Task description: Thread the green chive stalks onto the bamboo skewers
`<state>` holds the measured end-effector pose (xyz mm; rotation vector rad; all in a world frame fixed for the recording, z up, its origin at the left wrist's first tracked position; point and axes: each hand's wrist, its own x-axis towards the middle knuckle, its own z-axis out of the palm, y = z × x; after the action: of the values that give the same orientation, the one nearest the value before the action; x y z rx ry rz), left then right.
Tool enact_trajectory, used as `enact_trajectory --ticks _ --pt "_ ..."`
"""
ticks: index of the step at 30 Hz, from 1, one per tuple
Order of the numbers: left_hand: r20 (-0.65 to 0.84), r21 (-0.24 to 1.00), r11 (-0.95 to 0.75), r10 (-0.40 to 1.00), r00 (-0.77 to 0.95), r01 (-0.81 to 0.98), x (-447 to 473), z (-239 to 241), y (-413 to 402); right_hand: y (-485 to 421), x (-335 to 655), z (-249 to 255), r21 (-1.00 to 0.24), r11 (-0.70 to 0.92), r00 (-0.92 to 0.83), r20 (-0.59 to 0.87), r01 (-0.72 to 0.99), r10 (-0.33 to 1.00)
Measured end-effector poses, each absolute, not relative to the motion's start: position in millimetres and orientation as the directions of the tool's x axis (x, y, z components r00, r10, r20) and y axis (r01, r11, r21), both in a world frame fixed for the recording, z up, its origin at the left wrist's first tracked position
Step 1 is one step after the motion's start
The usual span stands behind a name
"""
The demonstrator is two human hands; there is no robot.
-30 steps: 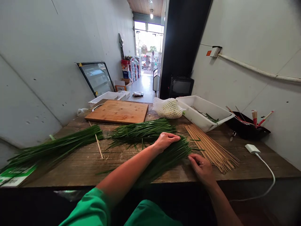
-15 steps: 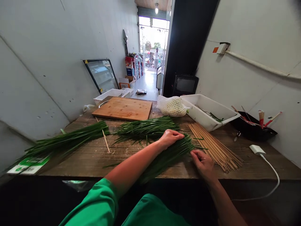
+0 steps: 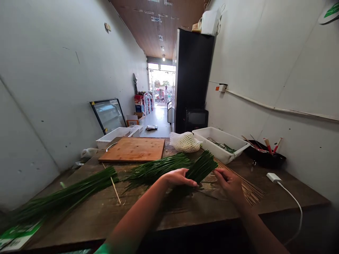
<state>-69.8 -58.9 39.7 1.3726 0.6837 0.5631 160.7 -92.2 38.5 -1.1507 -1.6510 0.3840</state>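
Bare hands (image 3: 181, 177), bare tapering forearms (image 3: 141, 208), a green left sleeve (image 3: 102, 249), its edge softly blurred

From the wearer's own head, a single camera looks forward and down across a wooden surface (image 3: 90, 215), near enough that bare forearms (image 3: 144, 213) rise from the bottom edge and the left hand (image 3: 180, 177) and right hand (image 3: 230, 184) sit low, right of center. The wide view reaches down a long room to a bright, distant doorway (image 3: 161, 78), flanked by pale walls (image 3: 66, 77), with the ceiling (image 3: 140, 17) along the top.
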Motion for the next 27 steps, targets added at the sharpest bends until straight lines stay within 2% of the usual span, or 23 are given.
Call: enact_trajectory --ticks 3,6,9,13,17,20,27 --pt "-0.133 0.981 0.195 0.685 0.716 -0.004 -63.7 36.7 -59.5 -94.2 160.5 45.7 -0.746 0.467 -0.007 0.528 0.475 0.849" --pt "-0.152 0.965 0.255 0.748 0.646 -0.068 -65.9 35.3 -55.5 -100.4 163.2 50.2 -0.793 0.407 -0.104 0.406 0.454 0.908" --pt "-0.114 0.975 0.196 0.849 0.516 -0.106 -73.9 35.2 -52.5 -108.8 168.8 47.6 -0.807 0.36 -0.167 0.32 0.468 0.933" --pt "-0.091 0.991 0.124 0.879 0.467 -0.042 -85.1 40.1 -51.0 -116.3 173.5 34.7 -0.765 0.407 -0.125 0.401 0.498 0.907" --pt "0.106 0.993 -0.08 0.936 0.335 -0.09 -90.8 54.4 -43.6 -120.2 170.7 25.4 -0.759 0.437 -0.147 0.421 0.482 0.895" --pt "0.148 0.989 -0.13 0.896 0.419 -0.071 -88.8 67.2 -38.4 -123.7 168.4 26.5 -0.746 0.474 -0.189 0.44 0.468 0.878" --pt "0.054 0.999 -0.041 0.838 0.542 -0.037 -73.6 88.5 -44.4 -128.7 178.5 30.3 -0.686 0.524 -0.28 0.444 0.506 0.851"
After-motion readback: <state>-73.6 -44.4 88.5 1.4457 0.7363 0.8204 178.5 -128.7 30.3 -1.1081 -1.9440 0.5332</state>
